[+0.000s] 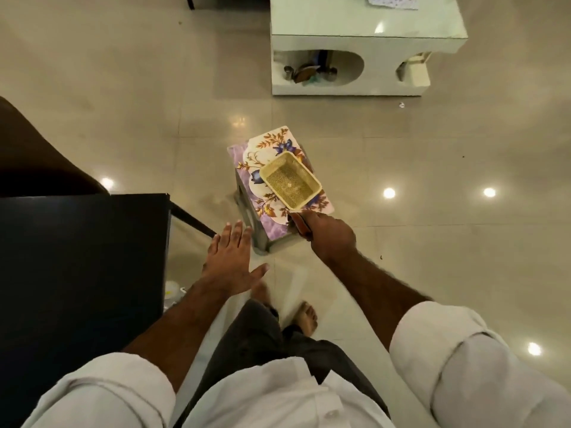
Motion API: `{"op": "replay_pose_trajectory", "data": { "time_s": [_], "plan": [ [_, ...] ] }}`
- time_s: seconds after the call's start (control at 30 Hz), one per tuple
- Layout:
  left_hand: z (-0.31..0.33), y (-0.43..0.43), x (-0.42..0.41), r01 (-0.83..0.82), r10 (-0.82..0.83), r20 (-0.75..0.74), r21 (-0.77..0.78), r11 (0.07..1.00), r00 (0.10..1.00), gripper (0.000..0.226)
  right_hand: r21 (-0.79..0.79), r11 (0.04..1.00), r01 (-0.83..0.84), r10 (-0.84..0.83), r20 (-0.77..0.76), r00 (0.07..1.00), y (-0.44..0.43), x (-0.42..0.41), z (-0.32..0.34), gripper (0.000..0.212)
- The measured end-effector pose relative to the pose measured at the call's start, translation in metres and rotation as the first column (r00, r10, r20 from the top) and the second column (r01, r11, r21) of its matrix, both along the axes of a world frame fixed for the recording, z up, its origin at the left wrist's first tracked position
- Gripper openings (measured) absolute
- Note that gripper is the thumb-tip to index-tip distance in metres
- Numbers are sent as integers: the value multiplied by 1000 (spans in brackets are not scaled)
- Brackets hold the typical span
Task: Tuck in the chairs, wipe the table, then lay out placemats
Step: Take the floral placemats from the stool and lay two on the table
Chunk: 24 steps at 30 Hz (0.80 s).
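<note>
Floral placemats (268, 146) lie stacked on a small grey stool (247, 216) on the floor ahead of me. A yellow mesh basket (290, 180) sits on top of them. My right hand (330, 236) is closed at the near edge of the stack, around a thin reddish-brown thing (299, 227); I cannot tell what it is. My left hand (231, 262) hovers open with fingers spread, holding nothing, just right of the black table's (80, 257) corner. A dark brown chair (34, 149) stands at the table's far side, on the left.
A low white table (367, 37) stands at the back right, with metal items (309, 72) in its lower opening. Glossy beige floor tiles surround the stool. My bare feet (306, 316) are just behind the stool.
</note>
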<state>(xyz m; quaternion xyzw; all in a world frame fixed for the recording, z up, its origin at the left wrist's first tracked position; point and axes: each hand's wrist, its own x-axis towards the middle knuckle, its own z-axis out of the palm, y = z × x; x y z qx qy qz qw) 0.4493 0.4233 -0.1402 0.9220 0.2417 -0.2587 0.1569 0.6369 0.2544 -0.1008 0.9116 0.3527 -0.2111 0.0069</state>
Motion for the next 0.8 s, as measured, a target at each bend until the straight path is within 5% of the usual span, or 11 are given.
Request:
{"op": "replay_pose_trajectory", "data": {
  "time_s": [0.43,0.57,0.7,0.8],
  "plan": [
    [-124,94,149,-46,47,7,-104,994,999,108,-77,996,-52,50,-22,998,155,163,-130,30],
    [-159,106,176,-92,93,4,-104,990,996,107,44,993,-109,100,164,981,167,172,-188,41],
    [-187,109,186,-204,210,22,-150,967,978,105,-93,963,-254,261,68,963,142,150,-254,61],
    [-199,106,187,-294,307,35,-197,935,951,103,-49,960,-275,273,-45,961,133,144,-259,62]
  ]
}}
